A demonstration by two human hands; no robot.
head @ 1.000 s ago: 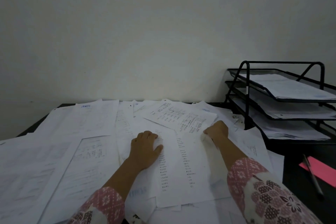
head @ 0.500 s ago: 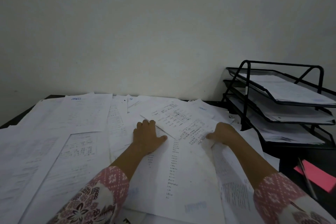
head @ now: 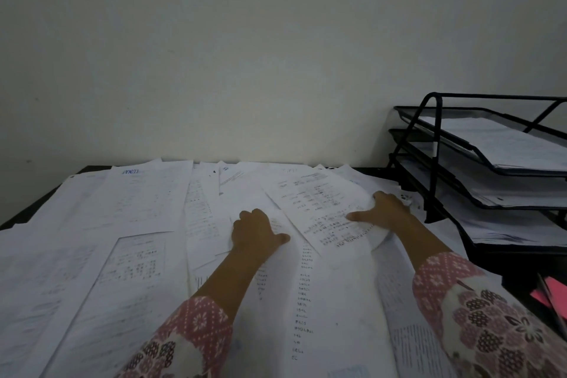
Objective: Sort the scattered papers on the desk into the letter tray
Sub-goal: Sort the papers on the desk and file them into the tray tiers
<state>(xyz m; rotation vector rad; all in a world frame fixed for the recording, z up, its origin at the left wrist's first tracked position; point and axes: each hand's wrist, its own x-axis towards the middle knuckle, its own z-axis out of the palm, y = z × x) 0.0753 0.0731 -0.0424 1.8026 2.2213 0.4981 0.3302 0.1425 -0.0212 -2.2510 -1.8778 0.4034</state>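
White printed papers [head: 138, 202] lie scattered and overlapping all over the dark desk [head: 18, 215]. My left hand [head: 256, 232] presses down on a long sheet with a printed column list [head: 303, 301], thumb stretched to the right. My right hand [head: 383, 212] grips the right edge of a tilted sheet with a printed table [head: 319, 202]; the thumb lies on top and the edge bends up over the fingers. The black mesh three-tier letter tray [head: 437, 163] stands just right of my right hand, with papers in every tier.
A pink paper [head: 544, 294] with a pen [head: 552, 304] across it lies on the desk at the right, in front of the tray. A plain wall rises right behind the desk. Patterned pink sleeves cover both forearms.
Both hands have slid forward over the papers. My right hand moved from the list sheet to the table sheet's right edge and took hold of it, curling the edge up.
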